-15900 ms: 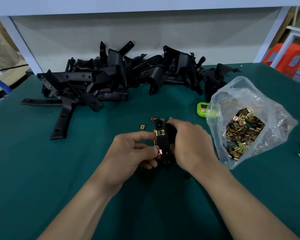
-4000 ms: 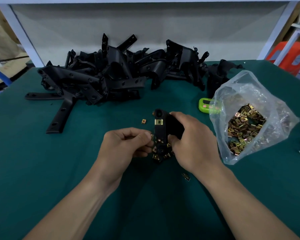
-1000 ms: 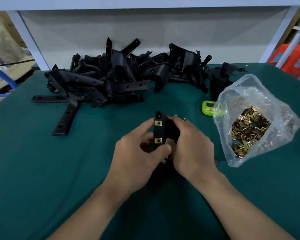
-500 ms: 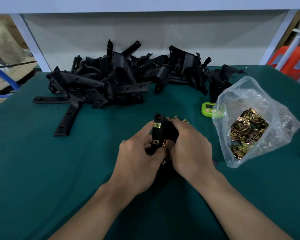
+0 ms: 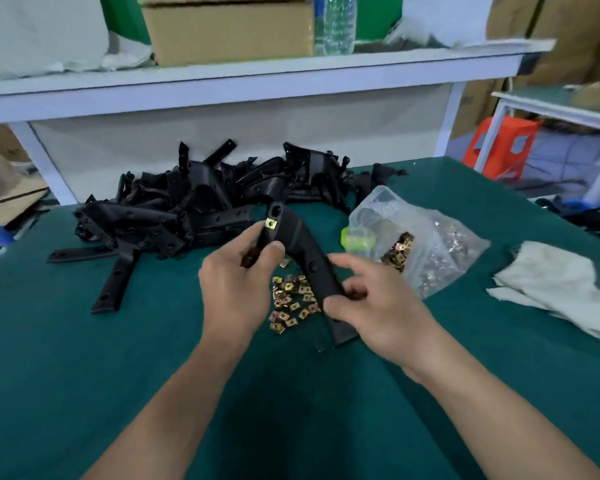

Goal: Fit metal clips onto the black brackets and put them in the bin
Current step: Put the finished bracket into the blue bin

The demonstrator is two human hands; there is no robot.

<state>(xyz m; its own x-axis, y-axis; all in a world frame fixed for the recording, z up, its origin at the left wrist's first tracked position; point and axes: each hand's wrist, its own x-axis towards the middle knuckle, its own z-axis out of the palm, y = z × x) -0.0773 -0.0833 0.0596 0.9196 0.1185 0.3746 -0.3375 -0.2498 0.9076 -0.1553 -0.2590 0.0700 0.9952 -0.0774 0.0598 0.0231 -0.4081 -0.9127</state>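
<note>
A bent black bracket (image 5: 302, 251) is held up over the green table between both hands. My left hand (image 5: 238, 285) pinches its upper arm, just below a brass metal clip (image 5: 270, 224) fitted near the tip. My right hand (image 5: 368, 306) grips the bracket's lower arm with thumb and curled fingers. Under the bracket, several loose brass clips (image 5: 291, 301) lie in a small heap on the table. No bin is in view.
A pile of black brackets (image 5: 194, 206) fills the table's back. A clear plastic bag of clips (image 5: 420, 244) lies to the right, a small green object (image 5: 355, 237) beside it. White cloth (image 5: 555, 285) lies at far right. A white shelf (image 5: 257, 77) carries a cardboard box and a bottle.
The bracket has been lifted and turned so its full bent length shows. My hands have moved apart along it. The camera has tilted up, revealing the shelf and the loose clip heap.
</note>
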